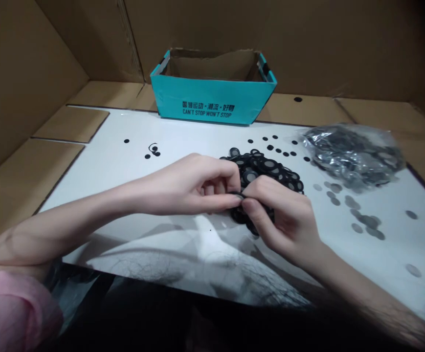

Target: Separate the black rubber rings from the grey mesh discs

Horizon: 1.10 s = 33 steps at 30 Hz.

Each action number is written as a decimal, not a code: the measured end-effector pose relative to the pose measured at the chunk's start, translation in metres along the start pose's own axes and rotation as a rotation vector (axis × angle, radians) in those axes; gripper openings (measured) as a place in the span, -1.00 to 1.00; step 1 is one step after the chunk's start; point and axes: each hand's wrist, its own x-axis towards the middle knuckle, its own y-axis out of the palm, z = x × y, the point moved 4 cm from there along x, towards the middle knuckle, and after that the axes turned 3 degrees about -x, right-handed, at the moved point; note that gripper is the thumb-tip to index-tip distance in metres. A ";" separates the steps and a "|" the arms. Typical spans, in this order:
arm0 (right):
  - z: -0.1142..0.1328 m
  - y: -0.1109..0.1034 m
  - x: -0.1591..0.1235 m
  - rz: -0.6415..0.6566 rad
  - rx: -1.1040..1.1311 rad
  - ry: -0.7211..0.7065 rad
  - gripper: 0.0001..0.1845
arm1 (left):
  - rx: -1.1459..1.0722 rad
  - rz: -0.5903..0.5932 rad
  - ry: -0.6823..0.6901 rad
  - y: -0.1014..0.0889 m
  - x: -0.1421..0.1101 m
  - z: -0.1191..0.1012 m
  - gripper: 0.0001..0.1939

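My left hand (201, 185) and my right hand (283, 210) meet fingertip to fingertip in front of the pile. Both are closed in a pinch on a small black ring (237, 194), mostly hidden by the fingers. Just behind and under them, a heap of black rings with grey round centres (271, 165) lies on the white tabletop (124, 244). My right hand partly covers this heap.
A turquoise cardboard box (212, 98) stands at the back. At the right lies a clear plastic bag (351, 154) of dark pieces, with loose grey discs (371, 221) before it. Small black discs (270, 147) are scattered behind the heap. Cardboard walls (271, 29) surround the table.
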 end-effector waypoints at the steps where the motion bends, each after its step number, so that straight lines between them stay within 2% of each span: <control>1: 0.000 -0.001 0.000 -0.022 0.017 0.020 -0.81 | -0.067 -0.011 -0.018 0.002 0.000 0.001 -0.89; 4: 0.002 -0.003 -0.002 -0.089 0.044 0.071 -0.79 | -0.248 -0.021 -0.062 0.006 0.000 0.003 -0.89; 8: 0.008 -0.004 -0.005 -0.150 0.081 0.115 -0.78 | -0.321 0.050 -0.120 0.006 -0.001 0.002 -0.85; 13: 0.009 0.000 -0.003 -0.069 0.081 0.045 -0.79 | -0.260 0.108 -0.144 0.002 -0.002 0.004 -0.87; 17: 0.004 0.002 -0.002 0.024 0.060 0.003 -0.83 | -0.115 0.038 -0.062 -0.002 -0.002 0.004 -0.88; 20: 0.002 0.001 -0.001 0.028 0.054 -0.009 -0.86 | -0.049 0.017 -0.006 -0.002 -0.002 0.000 -0.86; 27: 0.005 -0.005 -0.002 -0.085 0.173 0.074 -0.80 | -0.315 0.026 -0.046 0.004 -0.003 -0.003 -0.86; 30: 0.006 -0.005 -0.004 -0.090 0.180 0.076 -0.81 | -0.322 0.056 -0.075 0.002 -0.003 -0.003 -0.86; 33: 0.007 -0.003 -0.004 -0.038 0.159 0.039 -0.83 | -0.275 0.110 -0.093 0.001 -0.003 -0.003 -0.86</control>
